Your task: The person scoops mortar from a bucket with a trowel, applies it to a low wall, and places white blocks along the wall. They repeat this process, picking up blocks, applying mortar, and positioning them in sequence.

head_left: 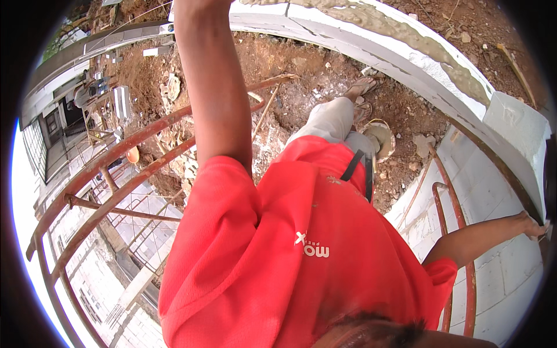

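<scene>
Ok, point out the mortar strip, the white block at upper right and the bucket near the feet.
mortar strip (pixel 448 57): head view, on its grey surface
white block (pixel 515 123): head view, upper face
bucket (pixel 391 147): head view, side near rim

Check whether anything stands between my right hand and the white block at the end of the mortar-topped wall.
In this view, a dark brown bar runs along the lower edge of the white block, between it and your right hand. Whether the hand touches the bar, I cannot tell.
</scene>
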Motion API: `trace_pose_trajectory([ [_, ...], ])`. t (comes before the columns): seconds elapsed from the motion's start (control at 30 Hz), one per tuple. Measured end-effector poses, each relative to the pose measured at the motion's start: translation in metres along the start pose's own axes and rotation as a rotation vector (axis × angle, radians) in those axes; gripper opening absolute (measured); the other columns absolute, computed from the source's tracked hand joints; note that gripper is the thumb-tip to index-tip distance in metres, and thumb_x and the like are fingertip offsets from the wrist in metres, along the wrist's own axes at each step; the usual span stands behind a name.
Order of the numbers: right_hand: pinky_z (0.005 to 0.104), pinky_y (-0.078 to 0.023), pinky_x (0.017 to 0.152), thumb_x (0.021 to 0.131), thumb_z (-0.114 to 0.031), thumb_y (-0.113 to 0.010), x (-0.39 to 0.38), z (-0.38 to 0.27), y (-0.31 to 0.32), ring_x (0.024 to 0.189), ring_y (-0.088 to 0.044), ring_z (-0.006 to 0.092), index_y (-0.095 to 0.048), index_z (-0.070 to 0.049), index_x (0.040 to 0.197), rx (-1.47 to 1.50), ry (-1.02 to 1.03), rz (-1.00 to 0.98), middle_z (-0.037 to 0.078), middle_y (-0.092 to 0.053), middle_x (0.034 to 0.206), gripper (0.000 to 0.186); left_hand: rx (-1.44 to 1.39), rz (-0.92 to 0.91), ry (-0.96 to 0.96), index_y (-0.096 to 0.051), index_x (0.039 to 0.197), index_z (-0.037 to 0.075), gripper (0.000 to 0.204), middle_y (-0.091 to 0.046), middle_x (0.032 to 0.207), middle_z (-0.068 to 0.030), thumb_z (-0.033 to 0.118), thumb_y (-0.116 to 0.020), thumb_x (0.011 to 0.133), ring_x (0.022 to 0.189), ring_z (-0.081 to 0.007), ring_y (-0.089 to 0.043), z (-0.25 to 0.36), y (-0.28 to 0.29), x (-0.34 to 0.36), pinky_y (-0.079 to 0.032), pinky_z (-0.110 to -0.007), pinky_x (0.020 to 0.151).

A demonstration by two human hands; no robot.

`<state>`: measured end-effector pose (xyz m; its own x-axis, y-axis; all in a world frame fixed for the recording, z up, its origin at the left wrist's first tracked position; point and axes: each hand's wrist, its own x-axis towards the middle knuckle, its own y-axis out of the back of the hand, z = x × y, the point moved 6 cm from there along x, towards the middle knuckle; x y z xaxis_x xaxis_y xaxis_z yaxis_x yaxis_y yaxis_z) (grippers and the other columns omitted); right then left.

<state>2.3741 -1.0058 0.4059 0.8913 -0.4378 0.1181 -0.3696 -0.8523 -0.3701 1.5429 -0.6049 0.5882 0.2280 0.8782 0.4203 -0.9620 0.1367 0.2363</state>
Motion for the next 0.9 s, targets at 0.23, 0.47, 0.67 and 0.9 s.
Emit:
trace_pose_trajectory([
  [0.23,0.0617,-0.062,0.080,0.052,-0.004,-0.082,0.047,0.016,-0.016,0.104,-0.068,0.0409,-0.026,-0.021,0.153,-0.070,-0.113,-0.085,0.018,-0.059,0.132,0.116,-0.648,0.135,0.485,-0.063,0.089,0.003,0.010,-0.072,0.116,-0.0241,0.005,-0.070,0.095,0.104,-0.0310,-0.073,-0.116,0.052,-0.183,-0.059,-0.046,0.094],
  [0.47,0.0588,-0.059,0.086,0.058,-0.012,-0.081,0.010,0.056,0.051,0.108,-0.068,0.0373,-0.024,-0.022,0.158,-0.086,-0.198,0.120,0.013,-0.061,0.135,0.116,-0.205,-0.018,0.947,-0.077,0.089,0.002,0.020,-0.078,0.102,-0.0130,0.021,-0.083,0.085,0.086,-0.0179,-0.073,-0.203,0.034,-0.376,-0.057,-0.033,0.084],
  [0.67,0.0538,-0.054,0.088,0.070,-0.026,-0.078,-0.220,0.226,0.253,0.107,-0.065,0.0270,-0.057,-0.016,0.121,-0.781,-0.564,-0.145,0.007,-0.067,0.107,0.056,0.382,-0.058,1.553,-0.075,0.072,0.009,0.021,-0.071,0.069,-0.0024,0.027,-0.085,0.076,0.064,-0.0133,-0.066,-0.206,0.102,-0.652,-0.053,-0.033,0.064],
  [0.9,0.0462,-0.036,0.107,0.087,-0.043,-0.076,-0.590,0.238,0.491,0.118,-0.066,0.0191,-0.066,-0.023,0.129,-1.427,-1.423,-1.398,-0.004,-0.068,0.128,0.048,0.396,0.126,1.840,-0.075,0.076,0.007,0.038,-0.070,0.071,-0.0041,0.044,-0.085,0.080,0.065,-0.0149,-0.063,-0.114,0.186,-0.789,-0.050,-0.036,0.062],
])
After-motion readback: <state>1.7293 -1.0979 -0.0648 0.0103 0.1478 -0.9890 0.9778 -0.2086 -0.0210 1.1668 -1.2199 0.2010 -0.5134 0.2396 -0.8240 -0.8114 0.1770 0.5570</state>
